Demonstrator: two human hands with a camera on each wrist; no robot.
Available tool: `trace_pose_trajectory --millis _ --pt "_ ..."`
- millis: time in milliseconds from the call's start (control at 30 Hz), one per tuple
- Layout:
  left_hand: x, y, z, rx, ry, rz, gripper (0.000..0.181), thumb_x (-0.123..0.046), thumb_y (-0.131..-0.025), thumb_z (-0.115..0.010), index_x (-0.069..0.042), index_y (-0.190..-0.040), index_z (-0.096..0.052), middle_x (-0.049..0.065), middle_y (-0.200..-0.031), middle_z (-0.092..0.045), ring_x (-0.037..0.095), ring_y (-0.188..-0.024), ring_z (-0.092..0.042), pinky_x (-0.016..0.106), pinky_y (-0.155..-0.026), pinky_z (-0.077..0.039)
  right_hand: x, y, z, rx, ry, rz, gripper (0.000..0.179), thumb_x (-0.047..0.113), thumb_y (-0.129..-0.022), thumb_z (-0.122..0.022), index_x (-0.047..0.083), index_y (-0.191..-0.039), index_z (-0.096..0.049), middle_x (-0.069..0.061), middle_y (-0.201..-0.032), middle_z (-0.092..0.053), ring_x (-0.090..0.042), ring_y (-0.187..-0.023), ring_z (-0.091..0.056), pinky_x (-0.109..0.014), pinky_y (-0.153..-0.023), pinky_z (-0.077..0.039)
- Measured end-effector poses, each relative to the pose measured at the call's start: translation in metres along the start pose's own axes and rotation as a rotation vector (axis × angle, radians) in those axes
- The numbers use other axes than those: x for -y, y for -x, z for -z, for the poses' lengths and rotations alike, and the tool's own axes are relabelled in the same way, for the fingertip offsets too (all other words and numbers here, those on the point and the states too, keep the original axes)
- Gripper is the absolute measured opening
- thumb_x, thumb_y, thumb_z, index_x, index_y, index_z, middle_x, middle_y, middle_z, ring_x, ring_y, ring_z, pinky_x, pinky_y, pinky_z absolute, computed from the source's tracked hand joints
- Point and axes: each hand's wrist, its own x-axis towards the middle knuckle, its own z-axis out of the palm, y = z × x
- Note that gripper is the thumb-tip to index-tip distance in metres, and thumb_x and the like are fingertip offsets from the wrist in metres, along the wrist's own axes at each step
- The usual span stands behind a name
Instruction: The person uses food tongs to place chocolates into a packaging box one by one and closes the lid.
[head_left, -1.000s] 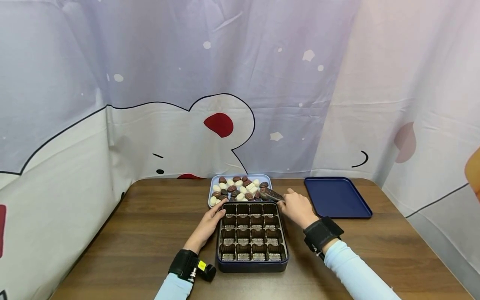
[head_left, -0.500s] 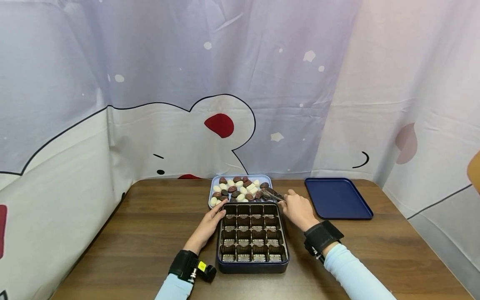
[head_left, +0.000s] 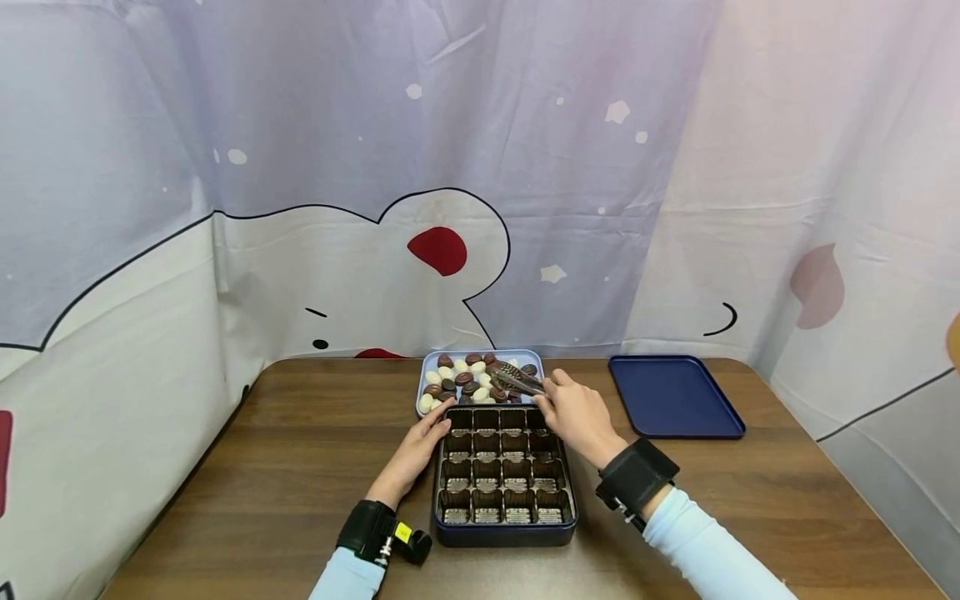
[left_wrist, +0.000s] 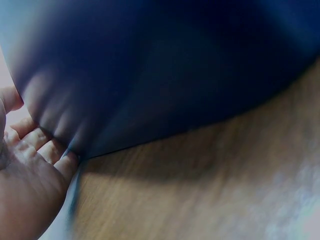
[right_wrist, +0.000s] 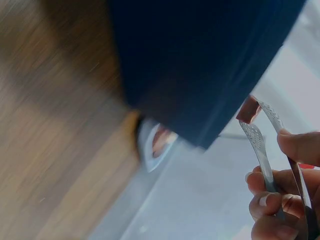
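Note:
In the head view my left hand [head_left: 408, 454] rests against the far left corner of a dark blue box [head_left: 504, 536]. Its fingertips touch the box's side wall [left_wrist: 165, 75] in the left wrist view. My right hand [head_left: 583, 419] grips metal tongs [head_left: 516, 380] with perforated tips, reaching over the box's far right corner. Between the tips sits a brown piece of chocolate [right_wrist: 248, 111], seen in the right wrist view. Behind the box, a light blue tray [head_left: 480, 352] bears white, brown and dark chocolates. The box's black divided insert [head_left: 501, 488] shows rows of bare compartments.
A flat dark blue lid or tray [head_left: 675, 396] lies at the back right of the wooden table [head_left: 330, 442]. A printed curtain [head_left: 360, 125] hangs just behind the table's far edge.
My right hand and the tongs have moved left, away from the light blue tray's right side and over its middle right part. My left hand and the box stay where they were.

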Motion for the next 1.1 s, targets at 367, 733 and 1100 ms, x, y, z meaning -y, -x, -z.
trace_pose_trajectory --millis 367,733,1100 --pt "0.000 -0.001 0.001 -0.001 0.003 0.015 0.054 -0.035 -0.102 -0.045 -0.021 -0.152 -0.031 0.009 -0.161 -0.019 0.036 -0.147 -0.015 0.061 -0.116 -0.013 0.037 0.005 -0.005 0.029 -0.006 0.233 0.015 0.026 -0.087 -0.071 0.015 -0.082 -0.062 0.003 -0.077 -0.045 -0.006 -0.048 -0.042 -0.019 -0.043 -0.029" --pt "0.001 0.000 0.002 -0.002 0.005 0.007 0.051 -0.036 -0.102 -0.044 -0.022 -0.151 -0.034 0.010 -0.160 -0.020 0.036 -0.147 -0.015 0.061 -0.116 -0.013 0.041 0.007 -0.010 0.062 -0.003 0.221 0.019 0.029 -0.087 -0.071 0.010 -0.090 -0.067 0.001 -0.079 -0.047 -0.007 -0.049 -0.044 -0.021 -0.044 -0.032" --pt "0.002 0.000 0.001 0.004 -0.010 0.007 0.052 -0.033 -0.103 -0.043 -0.020 -0.152 -0.032 0.010 -0.160 -0.019 0.037 -0.147 -0.013 0.062 -0.115 -0.014 0.031 0.003 -0.003 0.028 -0.019 0.149 0.023 0.029 -0.087 -0.071 0.010 -0.099 -0.069 -0.001 -0.082 -0.048 -0.007 -0.049 -0.042 -0.021 -0.044 -0.030"
